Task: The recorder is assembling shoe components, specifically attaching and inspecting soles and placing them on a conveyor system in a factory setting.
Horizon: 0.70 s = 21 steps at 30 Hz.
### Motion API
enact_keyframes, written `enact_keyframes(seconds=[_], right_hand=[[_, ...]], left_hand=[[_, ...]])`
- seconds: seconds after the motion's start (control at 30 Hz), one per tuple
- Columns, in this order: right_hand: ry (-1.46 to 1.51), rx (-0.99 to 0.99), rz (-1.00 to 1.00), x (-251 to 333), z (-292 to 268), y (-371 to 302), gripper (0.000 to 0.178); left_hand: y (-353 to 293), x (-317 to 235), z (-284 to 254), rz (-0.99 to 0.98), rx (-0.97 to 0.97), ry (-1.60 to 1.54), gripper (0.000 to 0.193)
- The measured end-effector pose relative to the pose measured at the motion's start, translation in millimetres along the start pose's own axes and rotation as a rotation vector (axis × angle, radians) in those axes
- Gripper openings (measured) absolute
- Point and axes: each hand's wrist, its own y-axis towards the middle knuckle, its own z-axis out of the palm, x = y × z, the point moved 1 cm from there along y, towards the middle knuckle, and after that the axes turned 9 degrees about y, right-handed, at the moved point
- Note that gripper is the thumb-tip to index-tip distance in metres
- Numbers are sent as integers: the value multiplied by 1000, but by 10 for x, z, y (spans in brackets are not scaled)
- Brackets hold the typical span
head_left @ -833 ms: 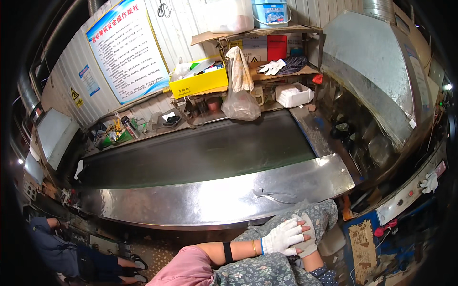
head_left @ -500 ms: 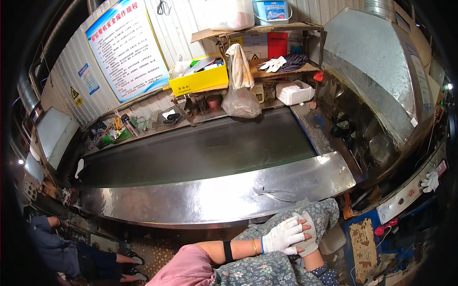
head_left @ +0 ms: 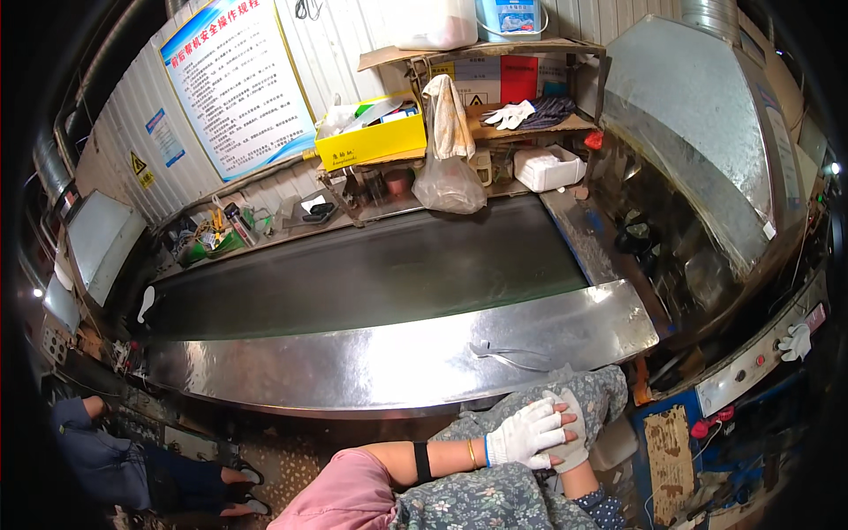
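My left hand, in a white knit glove with bare fingertips, lies across my right hand on my lap, over a dark floral apron. The left fingers are stretched and slightly apart, with nothing in them. My right hand, also gloved, is mostly covered by the left; what shows of it lies flat. Just beyond both hands, a pair of metal pincers rests on the shiny metal ledge. Behind that ledge runs a wide dark conveyor belt.
A shelf at the back holds a yellow box, white gloves and a hanging cloth. Metal hoods stand at the right and left. Another person stands at the lower left. A control panel is at the right.
The view has shifted slightly. The other person at the lower left has moved an arm and shifted a little. My hands stay laid together on my lap.
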Motion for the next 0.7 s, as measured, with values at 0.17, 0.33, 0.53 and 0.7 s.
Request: enact_keyframes(seconds=[0.17, 0.33, 0.53, 0.7], right_hand=[[-3, 5, 1, -15, 28, 13, 45], [-18, 7, -5, -27, 43, 16, 45], [-27, 4, -16, -37, 40, 8, 45], [-38, -5, -18, -78, 42, 4, 45]], left_hand=[[13, -12, -27, -5, -7, -5, 51], [9, -6, -17, -9, -3, -18, 51], [2, -17, -36, -17, 8, -33, 52], [-24, 2, -36, -31, 11, -58, 51]])
